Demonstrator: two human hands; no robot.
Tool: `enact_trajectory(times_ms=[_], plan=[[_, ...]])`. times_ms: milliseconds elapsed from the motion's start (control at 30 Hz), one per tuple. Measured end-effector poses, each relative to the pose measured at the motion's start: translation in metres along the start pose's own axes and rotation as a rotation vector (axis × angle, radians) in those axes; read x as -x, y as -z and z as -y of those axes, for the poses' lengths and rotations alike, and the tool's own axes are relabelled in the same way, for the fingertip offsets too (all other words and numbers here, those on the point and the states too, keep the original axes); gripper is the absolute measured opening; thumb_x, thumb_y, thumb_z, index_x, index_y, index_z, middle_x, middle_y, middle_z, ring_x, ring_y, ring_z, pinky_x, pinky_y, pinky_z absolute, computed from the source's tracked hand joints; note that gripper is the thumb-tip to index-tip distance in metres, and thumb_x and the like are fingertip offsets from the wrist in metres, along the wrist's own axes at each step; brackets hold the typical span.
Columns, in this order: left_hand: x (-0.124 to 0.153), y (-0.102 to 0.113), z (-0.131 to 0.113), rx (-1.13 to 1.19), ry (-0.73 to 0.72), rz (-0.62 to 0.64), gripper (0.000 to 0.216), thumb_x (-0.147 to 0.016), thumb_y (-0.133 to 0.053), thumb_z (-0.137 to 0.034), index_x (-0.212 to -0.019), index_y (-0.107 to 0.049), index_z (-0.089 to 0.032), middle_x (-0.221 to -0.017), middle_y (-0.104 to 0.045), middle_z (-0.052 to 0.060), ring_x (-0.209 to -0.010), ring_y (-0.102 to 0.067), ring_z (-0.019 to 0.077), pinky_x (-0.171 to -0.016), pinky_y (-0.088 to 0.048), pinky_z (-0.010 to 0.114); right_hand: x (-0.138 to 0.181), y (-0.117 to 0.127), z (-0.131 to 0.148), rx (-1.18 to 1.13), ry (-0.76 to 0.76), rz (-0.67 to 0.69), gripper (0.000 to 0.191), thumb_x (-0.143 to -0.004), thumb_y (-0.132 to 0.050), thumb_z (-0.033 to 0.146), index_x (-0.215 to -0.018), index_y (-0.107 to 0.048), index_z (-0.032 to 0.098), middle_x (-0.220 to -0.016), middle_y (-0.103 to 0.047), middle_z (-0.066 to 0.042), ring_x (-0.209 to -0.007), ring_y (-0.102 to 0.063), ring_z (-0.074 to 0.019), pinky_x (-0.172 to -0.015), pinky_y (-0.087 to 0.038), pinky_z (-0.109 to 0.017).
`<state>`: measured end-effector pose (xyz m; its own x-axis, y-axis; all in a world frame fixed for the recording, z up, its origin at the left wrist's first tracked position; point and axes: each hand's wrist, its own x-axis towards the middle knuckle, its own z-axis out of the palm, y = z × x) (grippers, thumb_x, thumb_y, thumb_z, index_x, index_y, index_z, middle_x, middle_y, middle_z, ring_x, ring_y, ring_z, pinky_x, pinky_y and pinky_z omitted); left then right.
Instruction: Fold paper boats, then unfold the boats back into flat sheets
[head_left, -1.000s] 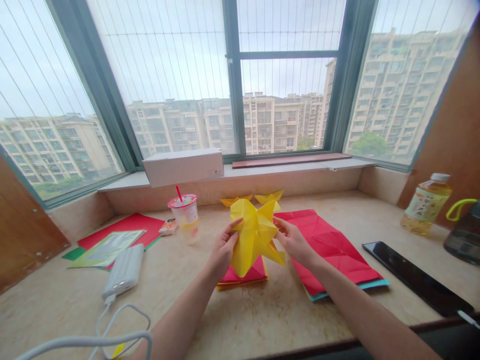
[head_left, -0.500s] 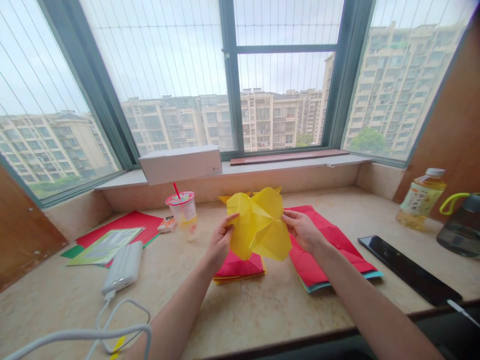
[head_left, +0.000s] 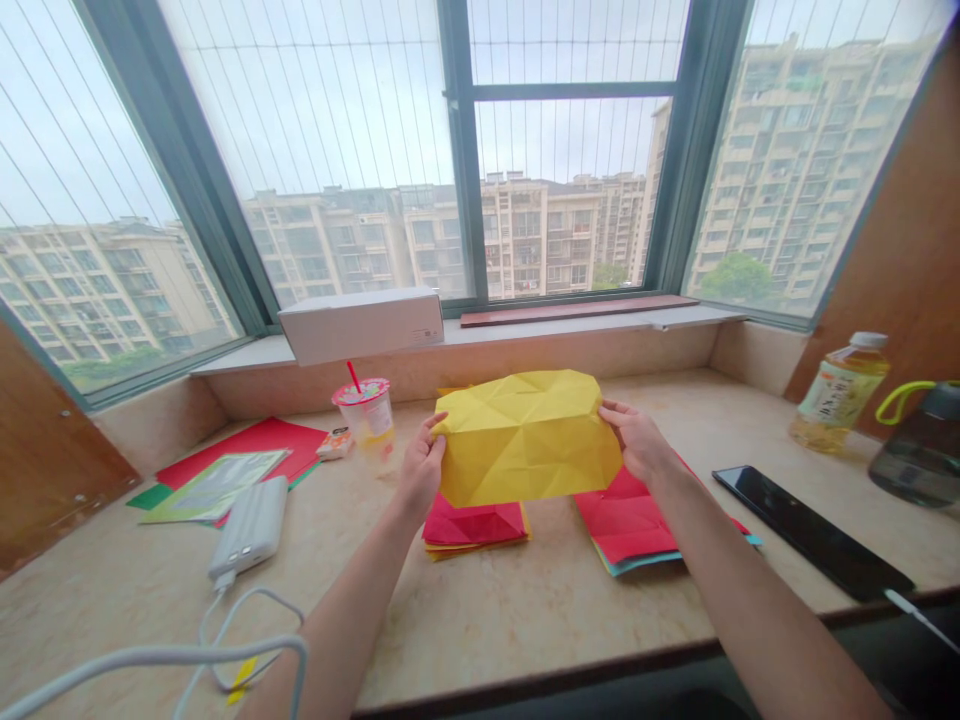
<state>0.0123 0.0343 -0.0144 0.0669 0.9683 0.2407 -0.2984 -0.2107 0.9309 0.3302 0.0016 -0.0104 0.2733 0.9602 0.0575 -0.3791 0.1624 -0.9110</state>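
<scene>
Between my two hands a creased sheet of yellow paper (head_left: 525, 440) is held up above the table, opened out wide with its corners cut or rounded. My left hand (head_left: 421, 462) pinches its left edge, and my right hand (head_left: 636, 438) pinches the right edge. Below the sheet lies a small stack of red and yellow paper (head_left: 476, 528). A larger stack of red paper (head_left: 637, 525) with light blue sheets under it is partly covered by my right hand and forearm. Behind the yellow sheet, a bit of darker yellow paper (head_left: 448, 391) peeks out.
At left are red paper (head_left: 259, 440), a green-white packet (head_left: 214, 487), a white power bank (head_left: 251, 530) with a cable, and a cup with a straw (head_left: 366, 415). At right lie a black phone (head_left: 810, 530), a tea bottle (head_left: 840, 395) and a dark water bottle (head_left: 919, 450).
The yellow paper has gone from a partly folded, lobed shape to a wide, nearly flat sheet. My hands have moved apart, the right one further right.
</scene>
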Motion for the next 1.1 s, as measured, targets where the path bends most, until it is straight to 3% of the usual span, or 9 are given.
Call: enact_trajectory(times_ms=[167, 267, 367, 467, 600, 733, 900, 1100], plan=[[0.010, -0.003, -0.007, 0.055, 0.115, 0.200, 0.061, -0.078, -0.068, -0.028, -0.136, -0.049, -0.024, -0.121, -0.069, 0.008, -0.105, -0.067, 0.0225, -0.087, -0.053, 0.031, -0.001, 0.014, 0.008, 0.078, -0.110, 0.119, 0.026, -0.082, -0.063, 0.040, -0.097, -0.069, 0.019, -0.092, -0.078, -0.009, -0.087, -0.073, -0.0264, -0.068, -0.058, -0.034], [0.017, -0.006, -0.013, 0.098, 0.159, 0.287, 0.074, -0.079, -0.068, -0.024, -0.145, -0.038, -0.029, -0.117, -0.071, 0.006, -0.100, -0.070, 0.0213, -0.083, -0.055, 0.030, -0.002, 0.021, 0.008, 0.116, -0.103, 0.146, 0.027, -0.082, -0.066, 0.044, -0.094, -0.070, 0.020, -0.092, -0.077, -0.010, -0.088, -0.073, -0.0261, -0.069, -0.058, -0.033], [0.020, -0.010, -0.014, 0.139, 0.186, 0.212, 0.078, -0.085, -0.065, -0.031, -0.151, -0.025, -0.032, -0.114, -0.072, 0.006, -0.098, -0.071, 0.0205, -0.082, -0.055, 0.031, -0.001, 0.022, 0.006, 0.128, -0.111, 0.195, 0.024, -0.077, -0.073, 0.038, -0.094, -0.071, 0.021, -0.092, -0.077, -0.008, -0.088, -0.073, -0.0255, -0.069, -0.058, -0.032], [0.015, -0.009, -0.008, 0.123, 0.261, 0.098, 0.079, -0.087, -0.067, -0.035, -0.152, -0.024, -0.025, -0.111, -0.073, 0.010, -0.095, -0.072, 0.0214, -0.081, -0.056, 0.032, 0.001, 0.018, 0.005, 0.105, -0.081, 0.222, 0.030, -0.075, -0.076, 0.035, -0.102, -0.069, 0.024, -0.093, -0.078, -0.005, -0.088, -0.073, -0.0245, -0.069, -0.058, -0.032], [0.004, -0.002, 0.005, 0.069, 0.333, 0.049, 0.080, -0.081, -0.075, -0.025, -0.148, -0.033, -0.015, -0.102, -0.075, 0.013, -0.086, -0.073, 0.0216, -0.075, -0.057, 0.031, 0.001, 0.013, 0.005, 0.088, 0.004, 0.117, 0.032, -0.074, -0.076, 0.034, -0.104, -0.068, 0.025, -0.093, -0.077, -0.003, -0.086, -0.073, -0.0233, -0.069, -0.058, -0.031], [-0.002, 0.002, 0.012, 0.066, 0.256, 0.028, 0.065, -0.079, -0.077, -0.024, -0.136, -0.048, -0.015, -0.095, -0.076, 0.010, -0.081, -0.073, 0.0196, -0.072, -0.057, 0.029, 0.000, 0.011, 0.005, 0.111, 0.082, 0.010, 0.025, -0.074, -0.075, 0.035, -0.095, -0.070, 0.023, -0.089, -0.078, -0.003, -0.080, -0.073, -0.0226, -0.065, -0.057, -0.030], [0.002, -0.001, 0.009, 0.067, 0.248, 0.071, 0.039, -0.078, -0.075, -0.027, -0.113, -0.065, -0.014, -0.091, -0.076, 0.009, -0.082, -0.073, 0.0207, -0.070, -0.057, 0.027, -0.001, 0.013, 0.005, 0.095, 0.081, 0.031, 0.029, -0.073, -0.076, 0.038, -0.097, -0.070, 0.024, -0.088, -0.078, -0.003, -0.079, -0.073, -0.0223, -0.066, -0.058, -0.031], [0.006, -0.002, 0.003, 0.105, 0.265, -0.015, 0.034, -0.078, -0.073, -0.030, -0.108, -0.063, -0.017, -0.093, -0.075, 0.007, -0.075, -0.072, 0.0167, -0.058, -0.052, 0.021, -0.001, 0.015, 0.004, 0.098, 0.034, 0.110, 0.034, -0.074, -0.078, 0.040, -0.104, -0.071, 0.025, -0.092, -0.078, -0.003, -0.079, -0.073, -0.0218, -0.067, -0.059, -0.031]])
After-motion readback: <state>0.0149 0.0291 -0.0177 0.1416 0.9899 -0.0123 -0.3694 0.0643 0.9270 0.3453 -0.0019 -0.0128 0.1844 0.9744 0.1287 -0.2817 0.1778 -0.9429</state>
